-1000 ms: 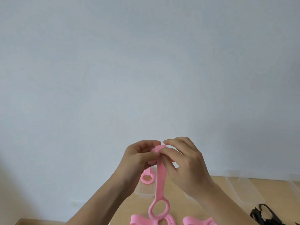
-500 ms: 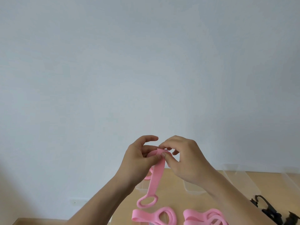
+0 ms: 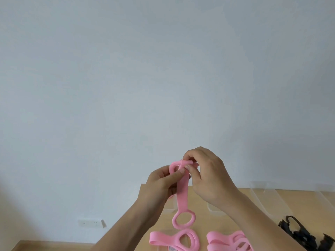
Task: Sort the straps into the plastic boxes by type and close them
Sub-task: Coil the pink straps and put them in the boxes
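I hold a pink strap (image 3: pixel 182 192) in the air above the table, its ring end hanging down. My left hand (image 3: pixel 159 185) pinches its upper loop with thumb and fingers. My right hand (image 3: pixel 208 176) grips the folded top end beside it. More pink straps (image 3: pixel 174 240) lie on the table below, with another heap (image 3: pixel 230 241) to their right. Black straps (image 3: pixel 301 232) lie at the lower right. Clear plastic boxes (image 3: pixel 268 198) stand at the table's back right, and another clear box (image 3: pixel 170 205) shows partly behind my left hand.
The wooden table (image 3: pixel 241 194) stands against a plain pale wall. A wall socket (image 3: pixel 89 223) sits low on the left. A second clear box edge (image 3: pixel 326 196) shows at the far right.
The view tilted and the hands shifted slightly right. My fingers have turned the strap's top end over, so its upper loop now shows at the left.
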